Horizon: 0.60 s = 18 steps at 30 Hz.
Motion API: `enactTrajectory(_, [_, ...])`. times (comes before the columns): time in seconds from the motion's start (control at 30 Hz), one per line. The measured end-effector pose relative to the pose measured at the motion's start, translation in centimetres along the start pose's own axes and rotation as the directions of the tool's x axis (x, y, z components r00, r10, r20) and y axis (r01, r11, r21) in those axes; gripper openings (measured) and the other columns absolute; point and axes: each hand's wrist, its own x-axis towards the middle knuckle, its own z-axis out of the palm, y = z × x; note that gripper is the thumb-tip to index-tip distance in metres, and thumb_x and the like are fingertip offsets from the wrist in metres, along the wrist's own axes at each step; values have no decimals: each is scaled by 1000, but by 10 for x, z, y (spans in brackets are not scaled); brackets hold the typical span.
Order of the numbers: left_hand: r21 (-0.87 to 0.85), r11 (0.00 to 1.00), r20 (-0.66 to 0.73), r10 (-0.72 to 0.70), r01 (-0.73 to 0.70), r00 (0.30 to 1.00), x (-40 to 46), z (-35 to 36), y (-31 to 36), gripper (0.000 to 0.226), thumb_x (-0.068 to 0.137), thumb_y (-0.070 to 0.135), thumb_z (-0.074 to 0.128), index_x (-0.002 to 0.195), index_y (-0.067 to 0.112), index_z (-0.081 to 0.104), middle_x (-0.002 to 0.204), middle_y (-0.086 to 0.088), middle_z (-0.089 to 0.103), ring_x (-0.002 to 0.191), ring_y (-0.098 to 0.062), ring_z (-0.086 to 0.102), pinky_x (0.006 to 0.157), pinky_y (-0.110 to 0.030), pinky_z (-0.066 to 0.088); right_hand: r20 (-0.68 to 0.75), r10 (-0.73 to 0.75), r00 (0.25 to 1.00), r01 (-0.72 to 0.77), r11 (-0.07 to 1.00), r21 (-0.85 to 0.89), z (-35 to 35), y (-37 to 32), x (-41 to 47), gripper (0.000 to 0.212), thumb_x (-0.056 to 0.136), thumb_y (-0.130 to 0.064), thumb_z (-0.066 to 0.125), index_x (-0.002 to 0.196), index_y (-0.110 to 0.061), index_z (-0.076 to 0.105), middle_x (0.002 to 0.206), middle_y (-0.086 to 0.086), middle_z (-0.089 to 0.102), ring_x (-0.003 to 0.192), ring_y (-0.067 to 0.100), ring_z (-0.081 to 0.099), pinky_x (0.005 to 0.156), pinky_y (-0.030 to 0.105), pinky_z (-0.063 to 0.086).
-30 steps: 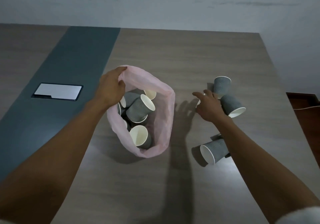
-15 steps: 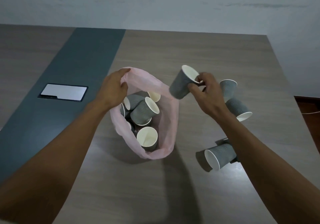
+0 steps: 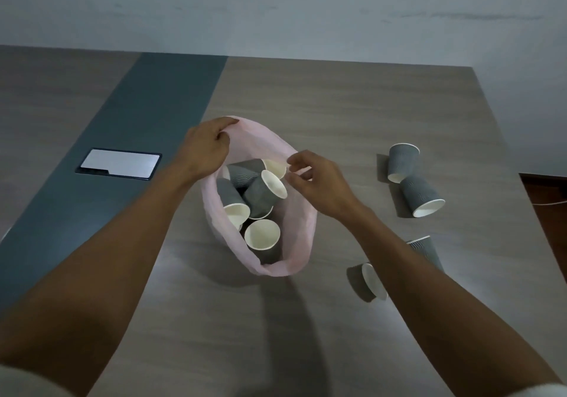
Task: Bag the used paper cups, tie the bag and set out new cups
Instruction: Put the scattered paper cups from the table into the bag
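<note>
Paper cups (image 3: 266, 190) fill the pink bag (image 3: 299, 231) standing open on the worktop (image 3: 337, 111) — grey outside, white inside. The left hand (image 3: 204, 148) grips the bag's far rim; the right hand (image 3: 319, 182) hovers over the mouth, fingers loosely curled and holding nothing. Four more cups lie to the right — two (image 3: 412, 179) touching, two (image 3: 368, 280) nearer, partly hidden by the right forearm.

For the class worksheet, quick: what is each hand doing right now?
Left hand: grips the far-left rim of the pink bag, holding it open.
Right hand: over the bag mouth, fingers loosely curled, holding nothing; open.
</note>
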Motion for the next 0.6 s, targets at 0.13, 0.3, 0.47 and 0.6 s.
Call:
enactTrajectory(0.13, [-4, 1000, 26, 11, -11, 1000, -4, 8, 12, 51, 97, 1, 39, 142, 16, 57, 141, -9, 60, 125, -31, 56, 102, -25, 37, -2, 124, 992, -123, 981, -148, -28, 30, -13, 32, 89, -29, 72, 118, -18, 66, 105, -5, 71, 89, 19, 71, 82, 37, 58])
enactTrajectory(0.3, [30, 1000, 44, 0, -2, 999, -14, 6, 19, 52, 97, 1, 41, 145, 16, 53, 144, -10, 57, 129, -33, 53, 109, -33, 37, 87, 500, 862, -464, 846, -263, -5, 60, -33, 64, 92, -45, 66, 140, -8, 45, 130, 10, 61, 111, 30, 64, 81, 34, 49])
enactTrajectory(0.47, [11, 1000, 27, -25, 25, 999, -22, 2, 14, 53, 96, -1, 43, 147, 13, 50, 146, -11, 55, 131, -33, 52, 109, -30, 36, 252, 682, 686, -724, 674, 147, 38, 73, -62, 23, 92, -9, 62, 103, 11, 66, 87, 18, 66, 64, 26, 59, 61, 37, 49])
enactTrajectory(0.6, [10, 998, -14, -66, 66, 998, -33, -12, 5, 58, 93, -6, 45, 148, 13, 49, 147, -13, 54, 131, -35, 51, 109, -36, 38, 102, 607, 788, -594, 706, 386, 16, 38, -56, 15, 91, 2, 57, 91, 13, 69, 85, 21, 64, 73, 26, 61, 69, 44, 56])
